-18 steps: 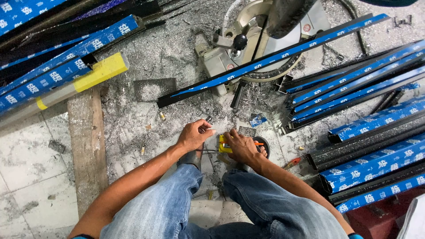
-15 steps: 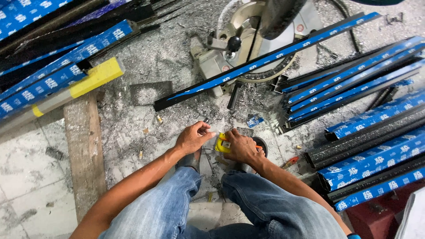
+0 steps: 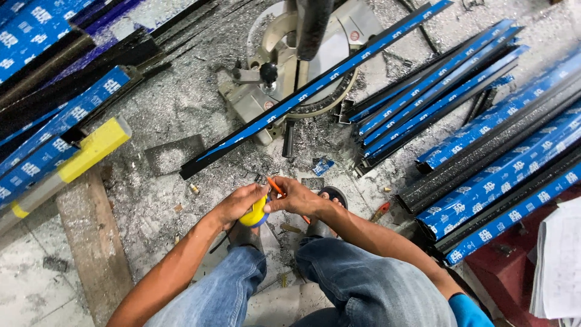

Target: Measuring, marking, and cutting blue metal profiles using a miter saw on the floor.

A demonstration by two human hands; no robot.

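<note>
At the centre of the frame the left hand (image 3: 237, 204) and right hand (image 3: 294, 197) close on a glossy yellow plastic tape measure (image 3: 255, 214). Above it, the mitre saw (image 3: 290, 60) shows dull grey metal, crossed by a long profile (image 3: 321, 85) wrapped in shiny blue film. The concrete floor (image 3: 163, 109) looks rough with metal shavings, and the plank (image 3: 91, 242) at lower left is worn, matt wood.

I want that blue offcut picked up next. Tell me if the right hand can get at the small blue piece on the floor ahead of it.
Probably yes. The small blue piece lies uncovered among shavings just beyond the right hand, but that hand and the left hand are busy with a yellow tape measure.
</note>
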